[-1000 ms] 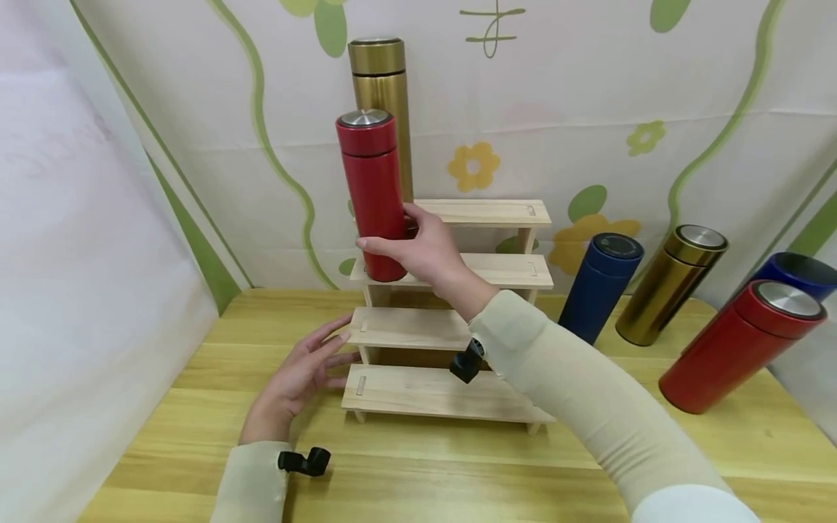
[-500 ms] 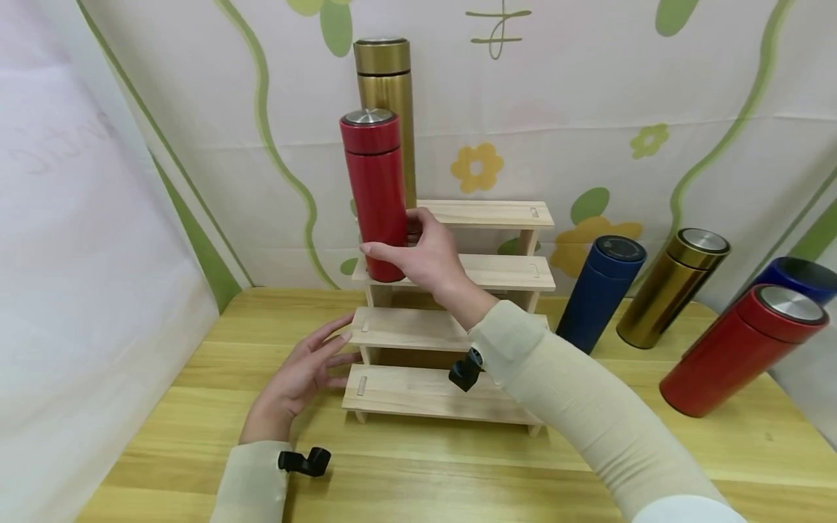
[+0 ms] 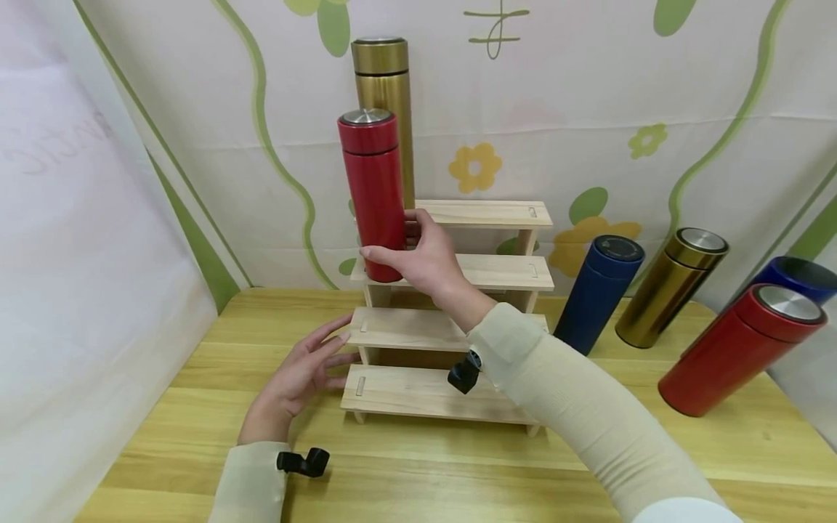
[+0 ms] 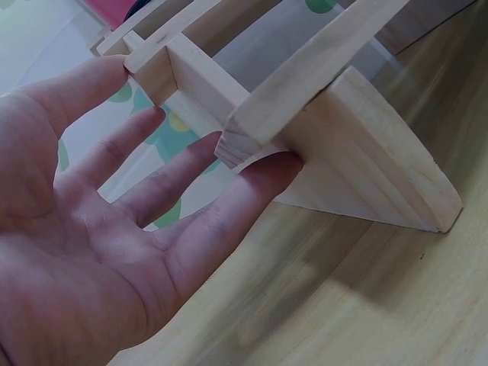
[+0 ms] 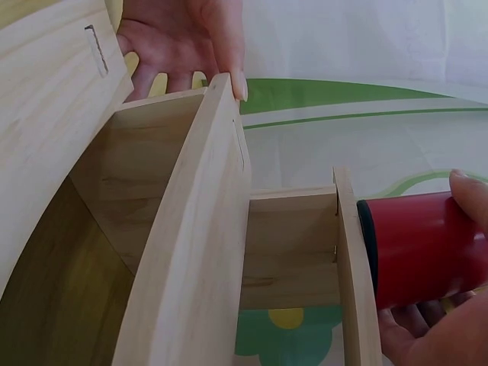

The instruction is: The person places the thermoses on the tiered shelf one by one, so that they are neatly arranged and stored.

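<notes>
A person's right hand (image 3: pixel 428 258) grips a red, silver-topped cylindrical flask (image 3: pixel 373 189) upright on the second-highest tier (image 3: pixel 503 271) of a pale wooden stand (image 3: pixel 425 392) (a gold cylindrical flask (image 3: pixel 394 91) stands behind), while the left hand (image 3: pixel 304 372), fingers spread, touches the stand

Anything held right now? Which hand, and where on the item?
Yes: the right hand grips the red thermos flask around its lower body, near the base. The left hand just touches the left end of the tiered wooden stand.
</notes>
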`<state>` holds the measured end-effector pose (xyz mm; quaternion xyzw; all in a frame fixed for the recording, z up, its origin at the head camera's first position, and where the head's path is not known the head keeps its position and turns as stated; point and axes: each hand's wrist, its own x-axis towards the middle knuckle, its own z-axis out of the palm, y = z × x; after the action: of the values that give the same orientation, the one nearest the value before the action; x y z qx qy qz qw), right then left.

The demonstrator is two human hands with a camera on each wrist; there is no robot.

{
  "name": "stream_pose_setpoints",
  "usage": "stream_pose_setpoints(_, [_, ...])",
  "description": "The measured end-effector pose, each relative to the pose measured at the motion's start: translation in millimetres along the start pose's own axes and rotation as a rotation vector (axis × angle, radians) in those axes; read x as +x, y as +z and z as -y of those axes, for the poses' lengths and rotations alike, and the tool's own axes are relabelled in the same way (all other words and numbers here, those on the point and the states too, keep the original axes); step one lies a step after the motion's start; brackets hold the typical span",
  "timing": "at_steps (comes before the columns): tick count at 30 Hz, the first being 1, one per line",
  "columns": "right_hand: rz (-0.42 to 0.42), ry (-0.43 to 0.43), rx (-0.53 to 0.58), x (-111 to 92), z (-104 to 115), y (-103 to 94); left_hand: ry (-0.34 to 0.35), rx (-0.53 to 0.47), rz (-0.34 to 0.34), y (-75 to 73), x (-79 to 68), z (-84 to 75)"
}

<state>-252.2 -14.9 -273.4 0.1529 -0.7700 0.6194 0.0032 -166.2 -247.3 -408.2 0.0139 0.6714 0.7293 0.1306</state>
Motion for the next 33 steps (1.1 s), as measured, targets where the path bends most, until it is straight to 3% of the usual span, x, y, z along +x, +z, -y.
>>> stream_pose_setpoints(33, [-0.002, -0.001, -0.017, 0.2, -0.8, 0.0, 0.005, -0.005, 0.006, 0.4, -0.8, -0.2])
